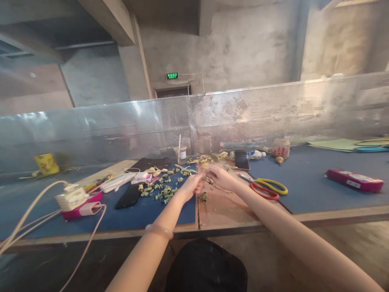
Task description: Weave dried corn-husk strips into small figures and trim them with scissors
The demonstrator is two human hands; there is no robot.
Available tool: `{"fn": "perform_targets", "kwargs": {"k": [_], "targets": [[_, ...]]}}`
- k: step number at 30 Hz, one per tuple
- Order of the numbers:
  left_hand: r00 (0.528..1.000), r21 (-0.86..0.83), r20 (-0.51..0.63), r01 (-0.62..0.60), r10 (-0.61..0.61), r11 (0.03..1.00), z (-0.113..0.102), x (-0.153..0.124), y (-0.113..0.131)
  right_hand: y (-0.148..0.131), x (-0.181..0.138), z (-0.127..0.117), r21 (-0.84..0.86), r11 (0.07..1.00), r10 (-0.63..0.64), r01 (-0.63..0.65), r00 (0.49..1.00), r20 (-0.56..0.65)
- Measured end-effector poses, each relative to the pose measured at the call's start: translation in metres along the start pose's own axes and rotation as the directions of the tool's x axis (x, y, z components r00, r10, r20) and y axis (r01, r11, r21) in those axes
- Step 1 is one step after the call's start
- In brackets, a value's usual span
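My left hand (193,185) and my right hand (223,178) meet over a brown board (220,211) in the middle of the table. Between their fingertips is a small yellowish dried plant piece (205,165), partly hidden by the fingers. Both hands are closed on it, the left with curled fingers and the right in a pinch. Small green dried flower heads (165,194) lie scattered left of my left hand. Pale dried stalks (212,157) are heaped just beyond the hands. Scissors (267,187) with one yellow and one red handle rest right of my right wrist.
A black phone (129,197) and a power strip (80,205) with cables lie left. Behind the stalks are a plastic cup (181,155), a bottle (257,154) and a jar (281,148). A magenta box (354,180) lies right. A perforated metal screen (170,121) borders the back.
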State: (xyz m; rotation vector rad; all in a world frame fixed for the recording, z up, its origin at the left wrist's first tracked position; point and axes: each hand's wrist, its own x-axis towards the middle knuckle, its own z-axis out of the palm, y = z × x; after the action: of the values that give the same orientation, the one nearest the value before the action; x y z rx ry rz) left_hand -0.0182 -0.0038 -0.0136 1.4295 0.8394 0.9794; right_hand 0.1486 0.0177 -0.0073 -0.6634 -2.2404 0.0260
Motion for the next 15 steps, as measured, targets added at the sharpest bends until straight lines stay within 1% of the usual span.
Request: {"fn": "perform_targets", "kwargs": {"k": [5,8,10,15], "targets": [[0.989,-0.159,0.127,0.101,-0.081,0.982,-0.005,0.001,0.001,-0.004,0.0,-0.005,0.092,0.995,-0.023,0.026,0.999,-0.029],[0.962,-0.246,0.229,0.207,-0.151,0.947,-0.007,0.0,0.002,-0.01,0.0,-0.008,0.148,0.987,-0.052,0.058,0.998,-0.044],[0.942,-0.286,0.283,0.262,-0.18,0.922,-0.009,-0.002,0.004,-0.012,0.0,-0.009,0.178,0.982,-0.049,0.056,0.998,-0.045],[0.925,-0.349,0.332,0.303,-0.185,0.887,-0.011,-0.004,0.007,-0.014,0.001,-0.008,0.189,0.982,-0.008,0.017,0.999,-0.049]]}}
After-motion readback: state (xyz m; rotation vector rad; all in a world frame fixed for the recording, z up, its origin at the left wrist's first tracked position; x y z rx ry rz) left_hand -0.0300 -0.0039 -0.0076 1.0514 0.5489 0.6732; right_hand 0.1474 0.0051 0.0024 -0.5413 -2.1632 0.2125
